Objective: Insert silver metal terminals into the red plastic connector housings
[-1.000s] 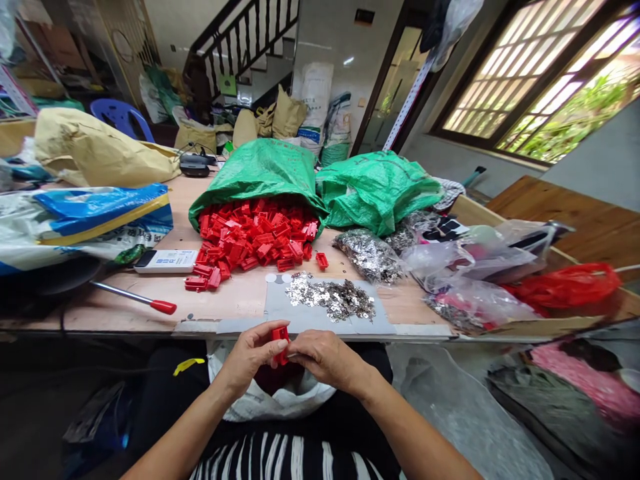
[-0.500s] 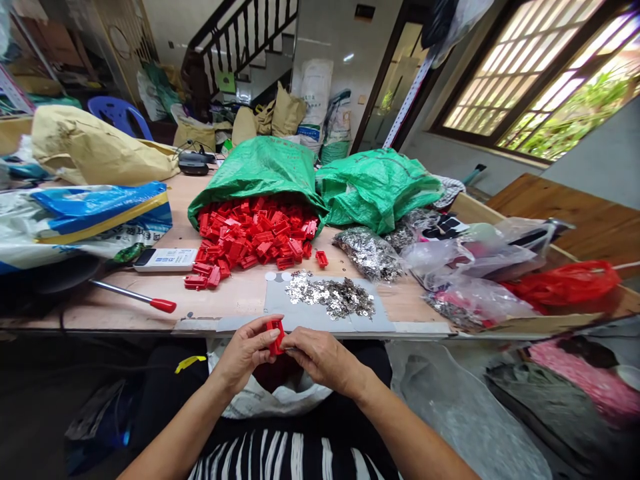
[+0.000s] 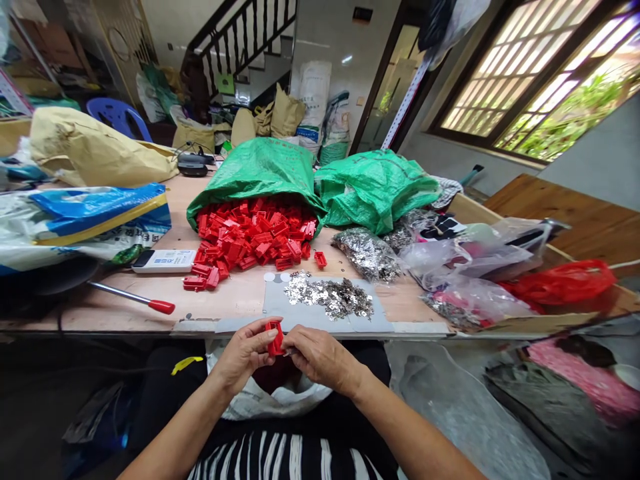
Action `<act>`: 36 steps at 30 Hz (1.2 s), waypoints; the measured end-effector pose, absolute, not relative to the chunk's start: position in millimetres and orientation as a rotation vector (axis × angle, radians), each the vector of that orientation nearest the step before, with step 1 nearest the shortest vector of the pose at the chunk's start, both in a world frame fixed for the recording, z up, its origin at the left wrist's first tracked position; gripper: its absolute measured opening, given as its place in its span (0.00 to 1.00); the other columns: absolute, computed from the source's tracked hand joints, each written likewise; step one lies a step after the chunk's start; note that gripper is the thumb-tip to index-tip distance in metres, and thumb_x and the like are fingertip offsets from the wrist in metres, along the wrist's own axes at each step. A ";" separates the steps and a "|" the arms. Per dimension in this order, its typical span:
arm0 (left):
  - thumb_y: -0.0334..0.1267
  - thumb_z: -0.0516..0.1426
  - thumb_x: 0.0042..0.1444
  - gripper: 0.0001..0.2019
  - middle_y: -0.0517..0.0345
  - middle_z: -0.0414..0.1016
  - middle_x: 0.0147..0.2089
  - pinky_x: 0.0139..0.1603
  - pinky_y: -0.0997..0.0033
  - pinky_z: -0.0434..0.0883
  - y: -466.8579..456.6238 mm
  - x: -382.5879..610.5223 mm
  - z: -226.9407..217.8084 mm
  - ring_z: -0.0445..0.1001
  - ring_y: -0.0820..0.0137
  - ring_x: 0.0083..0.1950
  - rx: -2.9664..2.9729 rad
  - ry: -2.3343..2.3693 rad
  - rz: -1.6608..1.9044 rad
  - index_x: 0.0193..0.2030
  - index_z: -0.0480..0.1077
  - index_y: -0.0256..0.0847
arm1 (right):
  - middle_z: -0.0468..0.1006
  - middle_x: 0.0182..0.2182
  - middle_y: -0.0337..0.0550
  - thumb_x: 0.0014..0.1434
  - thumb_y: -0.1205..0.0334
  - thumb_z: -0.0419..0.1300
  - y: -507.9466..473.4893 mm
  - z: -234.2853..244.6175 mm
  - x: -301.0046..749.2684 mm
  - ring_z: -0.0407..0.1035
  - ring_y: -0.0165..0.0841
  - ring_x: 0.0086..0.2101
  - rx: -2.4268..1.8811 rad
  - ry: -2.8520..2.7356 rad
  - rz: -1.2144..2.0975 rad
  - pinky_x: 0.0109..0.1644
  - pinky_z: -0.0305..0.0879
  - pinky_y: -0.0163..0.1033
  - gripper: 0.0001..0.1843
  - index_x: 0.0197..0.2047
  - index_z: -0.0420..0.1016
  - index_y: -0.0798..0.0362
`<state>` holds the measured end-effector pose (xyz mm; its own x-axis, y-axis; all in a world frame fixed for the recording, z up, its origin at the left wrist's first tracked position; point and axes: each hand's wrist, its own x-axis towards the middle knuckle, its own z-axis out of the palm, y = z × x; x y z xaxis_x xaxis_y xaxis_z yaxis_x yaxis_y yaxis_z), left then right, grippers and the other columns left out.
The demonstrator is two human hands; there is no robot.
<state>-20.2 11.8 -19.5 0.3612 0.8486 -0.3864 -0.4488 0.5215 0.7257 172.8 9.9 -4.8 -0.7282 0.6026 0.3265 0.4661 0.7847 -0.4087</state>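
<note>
My left hand [image 3: 243, 357] is closed round a small red plastic part [image 3: 275, 337], held just below the table's front edge. My right hand [image 3: 320, 355] is pinched against the same part from the right; what its fingertips hold is too small to make out. A white bag [image 3: 280, 400] lies open in my lap under both hands. On the table ahead lies a heap of small silvery metal pieces [image 3: 330, 295] on a grey sheet [image 3: 280, 308]. Behind it a pile of red plastic parts [image 3: 250, 237] spills from a green sack [image 3: 260, 170].
A second green sack [image 3: 375, 187] and clear bags of metal pieces [image 3: 370, 253] lie at the right. A red bag [image 3: 560, 283], a white remote [image 3: 163, 260], a red-handled tool [image 3: 135, 299] and blue and tan sacks [image 3: 85, 213] crowd the table's [image 3: 125, 313] sides.
Both hands have shifted slightly left and up with the red part. The right fingers stay pressed at it. The table's contents have not moved.
</note>
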 end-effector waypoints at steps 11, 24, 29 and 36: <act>0.36 0.67 0.46 0.21 0.53 0.79 0.40 0.36 0.72 0.71 7.5 -19.5 -12.3 0.76 0.70 0.37 0.620 0.786 1.038 0.49 0.75 0.42 | 0.76 0.39 0.45 0.64 0.66 0.53 9.8 -3.8 172.7 0.69 0.31 0.38 -0.888 -2.270 0.741 0.43 0.66 0.36 0.09 0.47 0.68 0.52; 0.35 0.67 0.44 0.23 0.56 0.80 0.42 0.48 0.68 0.71 11.8 -14.9 -28.5 0.76 0.68 0.42 0.927 0.878 1.135 0.50 0.73 0.43 | 0.71 0.37 0.41 0.68 0.60 0.48 15.7 -15.2 178.1 0.66 0.29 0.34 -1.176 -1.962 0.966 0.40 0.64 0.35 0.09 0.46 0.67 0.52; 0.35 0.66 0.45 0.17 0.55 0.79 0.42 0.52 0.64 0.69 27.0 -19.5 -40.3 0.76 0.64 0.44 1.264 1.069 1.161 0.44 0.75 0.42 | 0.71 0.34 0.43 0.63 0.66 0.55 28.5 -27.2 177.0 0.67 0.33 0.37 -1.273 -2.110 0.676 0.43 0.64 0.38 0.10 0.47 0.74 0.51; 0.33 0.64 0.46 0.16 0.56 0.79 0.42 0.49 0.67 0.68 39.0 -19.7 -48.1 0.75 0.64 0.43 1.522 1.142 1.132 0.44 0.76 0.45 | 0.76 0.32 0.41 0.59 0.67 0.60 36.7 -26.7 174.4 0.69 0.31 0.33 -1.360 -2.187 0.640 0.38 0.63 0.34 0.05 0.39 0.76 0.52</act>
